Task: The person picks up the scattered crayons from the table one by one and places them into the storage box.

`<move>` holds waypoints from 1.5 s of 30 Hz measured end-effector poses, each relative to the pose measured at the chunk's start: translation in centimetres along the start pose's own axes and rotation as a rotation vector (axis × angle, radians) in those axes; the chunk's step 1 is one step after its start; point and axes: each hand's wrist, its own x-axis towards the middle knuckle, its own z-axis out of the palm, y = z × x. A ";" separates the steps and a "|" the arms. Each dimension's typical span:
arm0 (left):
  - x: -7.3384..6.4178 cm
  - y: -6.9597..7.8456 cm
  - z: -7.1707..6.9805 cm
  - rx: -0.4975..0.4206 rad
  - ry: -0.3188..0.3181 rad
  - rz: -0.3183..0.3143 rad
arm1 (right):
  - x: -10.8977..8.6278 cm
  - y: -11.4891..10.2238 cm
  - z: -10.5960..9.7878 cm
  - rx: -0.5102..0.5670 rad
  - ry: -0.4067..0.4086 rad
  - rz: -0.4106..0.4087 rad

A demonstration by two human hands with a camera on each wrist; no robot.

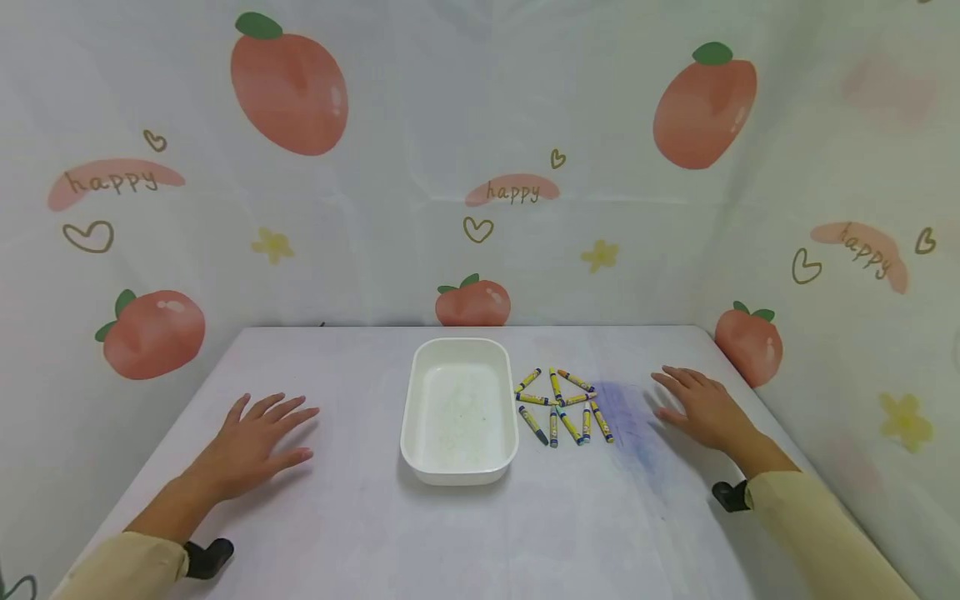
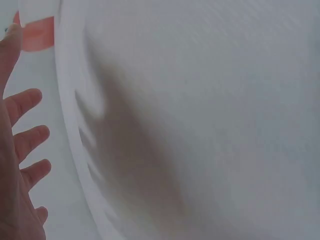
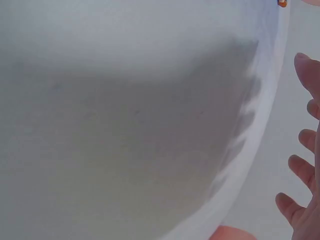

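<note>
Several yellow-wrapped crayons (image 1: 570, 417) lie in a loose cluster on the table, right beside a white rectangular tray (image 1: 459, 477) with rounded corners. The tray holds no crayons. My left hand (image 1: 251, 446) hovers over the table to the left of the tray, fingers spread and holding nothing. On the other side, my right hand (image 1: 701, 408) is held over the table, right of the crayons, its fingers extended and apart. Each wrist view shows a hand's fingers at the edge and its shadow on the cloth. An orange crayon tip (image 3: 282, 3) peeks in at the right wrist view's top corner.
A white cloth covers the table (image 1: 360, 542), with blue-purple smudges (image 1: 633, 425) right of the crayons. Behind and at both sides hangs a white curtain (image 1: 405, 125) printed with red fruit, hearts and "happy". Black wrist mounts (image 1: 210, 558) stick out from the sleeves.
</note>
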 end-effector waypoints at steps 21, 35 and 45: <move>1.6 2.3 1.7 -0.148 -0.028 -0.023 | 4.6 -2.7 0.1 0.121 -0.021 0.066; 3.7 4.4 1.5 -0.467 0.039 -0.173 | 7.5 -5.1 0.5 0.193 -0.066 0.116; 4.9 6.6 2.2 -0.612 0.064 -0.221 | 8.2 -6.9 1.1 0.201 -0.083 0.144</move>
